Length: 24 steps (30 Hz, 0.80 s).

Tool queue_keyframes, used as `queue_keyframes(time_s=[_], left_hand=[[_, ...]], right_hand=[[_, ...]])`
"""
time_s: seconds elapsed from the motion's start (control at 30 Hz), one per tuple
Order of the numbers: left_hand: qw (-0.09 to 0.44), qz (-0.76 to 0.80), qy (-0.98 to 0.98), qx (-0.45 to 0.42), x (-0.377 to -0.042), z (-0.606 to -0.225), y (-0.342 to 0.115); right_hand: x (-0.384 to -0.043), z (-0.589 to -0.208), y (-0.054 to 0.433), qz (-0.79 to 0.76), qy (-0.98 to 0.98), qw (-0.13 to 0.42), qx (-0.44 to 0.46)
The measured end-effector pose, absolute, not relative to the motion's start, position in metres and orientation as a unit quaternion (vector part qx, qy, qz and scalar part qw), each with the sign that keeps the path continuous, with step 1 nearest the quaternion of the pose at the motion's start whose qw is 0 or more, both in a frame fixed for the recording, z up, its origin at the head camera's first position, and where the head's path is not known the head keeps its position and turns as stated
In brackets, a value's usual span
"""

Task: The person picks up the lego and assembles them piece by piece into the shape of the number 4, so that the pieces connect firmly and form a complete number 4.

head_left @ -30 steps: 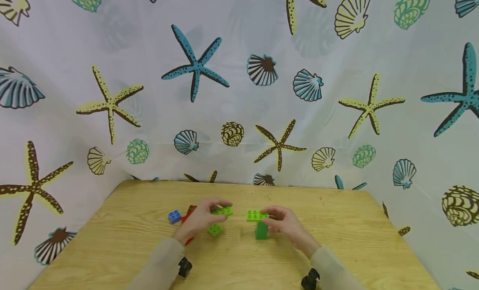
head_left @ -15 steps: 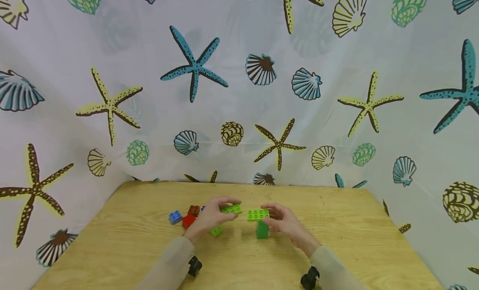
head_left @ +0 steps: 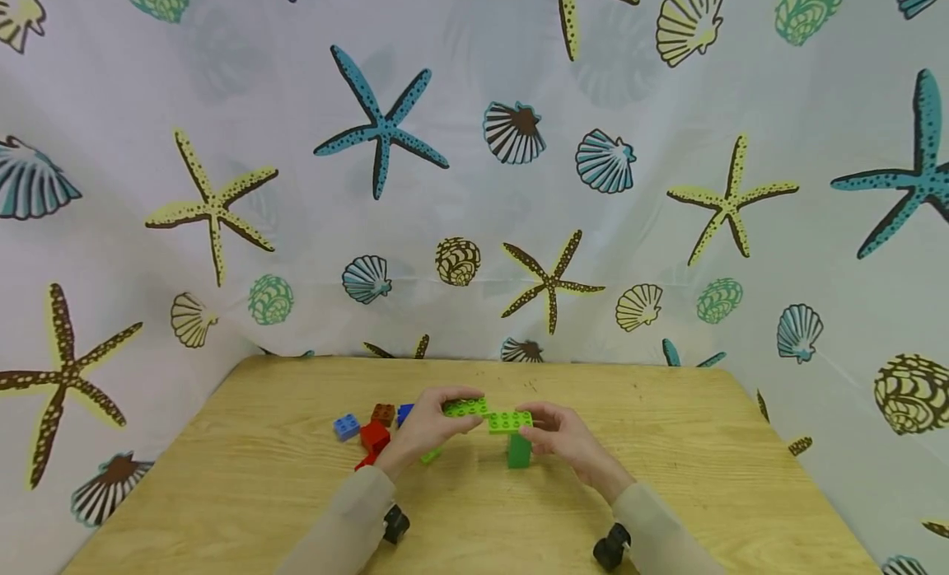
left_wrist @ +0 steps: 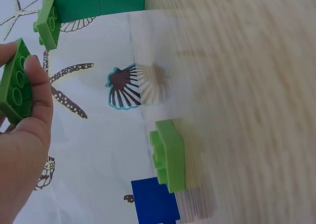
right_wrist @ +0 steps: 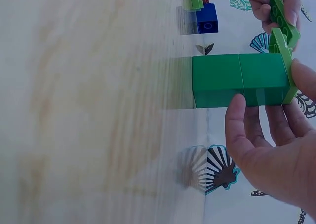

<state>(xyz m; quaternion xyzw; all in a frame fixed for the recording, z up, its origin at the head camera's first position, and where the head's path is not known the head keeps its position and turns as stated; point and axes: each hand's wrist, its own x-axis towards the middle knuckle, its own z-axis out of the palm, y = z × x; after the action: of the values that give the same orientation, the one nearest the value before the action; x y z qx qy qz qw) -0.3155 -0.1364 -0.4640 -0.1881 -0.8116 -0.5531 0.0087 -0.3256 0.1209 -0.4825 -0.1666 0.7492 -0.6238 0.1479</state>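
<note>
My left hand pinches a thin light green toy building brick between thumb and fingers, level and studs up. Its edge comes right beside another light green brick, which lies flat on top of two stacked dark green bricks. This tower stands upright on the table, its top brick jutting out leftward. Around the tower's right side curl the fingers of my right hand, with a fingertip at the dark green bricks and another finger against the top brick.
Left of the tower, partly behind my left forearm, lie a small light green brick, a dark blue brick, red bricks, a brown brick and a lighter blue one. A shell-patterned curtain hangs behind the wooden table.
My left hand has carried its light green brick to the right, up to the tower's top brick. The right hand stays at the tower. More loose bricks show behind the left arm.
</note>
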Motion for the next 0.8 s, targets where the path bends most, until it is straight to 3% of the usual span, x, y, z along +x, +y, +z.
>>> queue_keyframes(time_s=[0.23,0.5,0.8], left_hand=[[0.019,-0.547,-0.814,-0.195,-0.319,-0.466,-0.126],[-0.011,-0.567,-0.798,-0.203,-0.320,-0.469,-0.117],[-0.010,-0.527,-0.815,-0.239,-0.318,-0.470,-0.111]], right_hand=[[-0.326,-0.481,0.123,-0.625,0.747,0.155,-0.166],[-0.325,-0.481,0.123,-0.624,0.748,0.154,-0.166],[-0.327,-0.481,0.121,-0.629,0.746,0.146,-0.162]])
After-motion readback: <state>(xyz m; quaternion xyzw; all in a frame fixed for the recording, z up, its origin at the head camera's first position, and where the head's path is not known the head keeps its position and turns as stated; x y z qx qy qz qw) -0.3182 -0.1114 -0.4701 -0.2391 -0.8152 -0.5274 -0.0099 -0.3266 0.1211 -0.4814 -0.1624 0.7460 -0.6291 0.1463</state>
